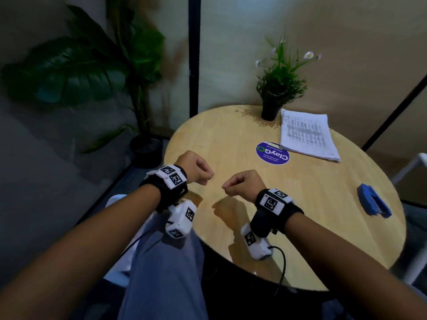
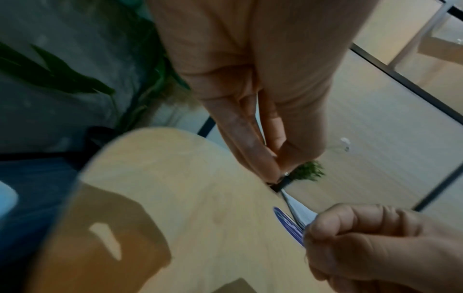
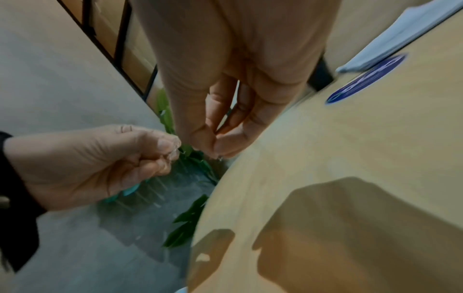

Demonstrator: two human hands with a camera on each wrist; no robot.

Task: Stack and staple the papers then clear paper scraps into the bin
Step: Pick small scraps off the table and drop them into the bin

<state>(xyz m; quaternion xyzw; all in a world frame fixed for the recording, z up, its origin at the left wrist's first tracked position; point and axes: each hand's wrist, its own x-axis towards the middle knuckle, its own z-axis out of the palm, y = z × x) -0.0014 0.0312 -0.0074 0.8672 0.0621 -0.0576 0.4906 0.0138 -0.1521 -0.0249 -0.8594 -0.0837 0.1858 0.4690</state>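
A stack of printed papers (image 1: 307, 137) lies at the back right of the round wooden table (image 1: 231, 132). A blue stapler (image 1: 373, 200) rests near the table's right edge. My left hand (image 1: 203, 173) and right hand (image 1: 233, 184) hover side by side over the front left of the table, a small gap between them. Each is curled into a fist with the thumb against the forefinger. The wrist views show the left hand (image 2: 273, 158) and right hand (image 3: 215, 142) with fingertips pressed together and nothing plainly between them. No scraps or bin are in view.
A round purple sticker (image 1: 272, 153) lies flat beside the papers' near corner. A small potted plant (image 1: 270, 112) stands at the table's back edge. A large leafy plant (image 1: 92, 65) is on the floor to the left, and a white chair frame (image 1: 416, 162) to the right.
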